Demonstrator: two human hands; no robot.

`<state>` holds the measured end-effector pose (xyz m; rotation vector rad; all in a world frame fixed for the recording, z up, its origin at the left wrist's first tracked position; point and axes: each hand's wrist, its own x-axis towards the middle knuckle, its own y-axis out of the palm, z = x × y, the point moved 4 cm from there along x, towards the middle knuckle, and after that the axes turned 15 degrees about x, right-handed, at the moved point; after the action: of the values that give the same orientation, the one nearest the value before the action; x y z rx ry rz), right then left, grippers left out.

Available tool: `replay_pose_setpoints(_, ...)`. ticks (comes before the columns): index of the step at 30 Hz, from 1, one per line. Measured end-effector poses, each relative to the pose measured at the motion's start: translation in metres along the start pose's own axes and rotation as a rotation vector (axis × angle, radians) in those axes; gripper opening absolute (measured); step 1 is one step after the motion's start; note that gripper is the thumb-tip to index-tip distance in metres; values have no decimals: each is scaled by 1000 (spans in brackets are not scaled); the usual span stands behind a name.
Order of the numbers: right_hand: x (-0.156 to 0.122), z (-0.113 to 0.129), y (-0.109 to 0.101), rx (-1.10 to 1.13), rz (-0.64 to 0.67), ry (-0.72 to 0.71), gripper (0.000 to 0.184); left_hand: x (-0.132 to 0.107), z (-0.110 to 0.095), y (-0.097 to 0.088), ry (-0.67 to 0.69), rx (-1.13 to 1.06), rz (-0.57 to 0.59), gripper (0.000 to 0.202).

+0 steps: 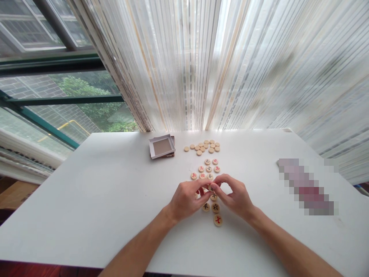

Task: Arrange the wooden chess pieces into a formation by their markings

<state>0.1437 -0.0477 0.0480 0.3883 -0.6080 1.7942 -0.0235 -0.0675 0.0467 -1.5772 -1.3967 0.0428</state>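
My left hand and my right hand meet over the middle of the white table. Between their thumbs and fingertips they pinch one round wooden Chinese chess piece, partly covered by the fingers. Face-up pieces with red or black characters lie around and under my hands. Nearest me is a red-marked piece, with two black-marked pieces, one of them a general, just beyond it. Past my fingers, more face-up pieces stand in short rows, including a red-marked piece. My hands hide some of the pieces.
Several blank-side-up pieces lie loosely grouped farther back on the table. An open shallow box sits to their left. A pixelated object lies at the right. Striped curtains and a window border the far edge.
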Motion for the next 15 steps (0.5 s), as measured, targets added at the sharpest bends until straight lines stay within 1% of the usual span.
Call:
replay_pose_setpoints(2,0,1,0,3,5,-10,1,0,0,-1,-9,1,6,23)
replay_pose_setpoints(5,0,1,0,7,8,-20,3,0,2,-2,-37,-3,18,26)
replay_pose_setpoints(11,-1,3,0,16,15,-29,13,0,4,-3,-58,-11,6,29)
replay_pose_setpoints(15,0,4,0,41,37,-30,20,-1,5,-3,-82,-53,1,31)
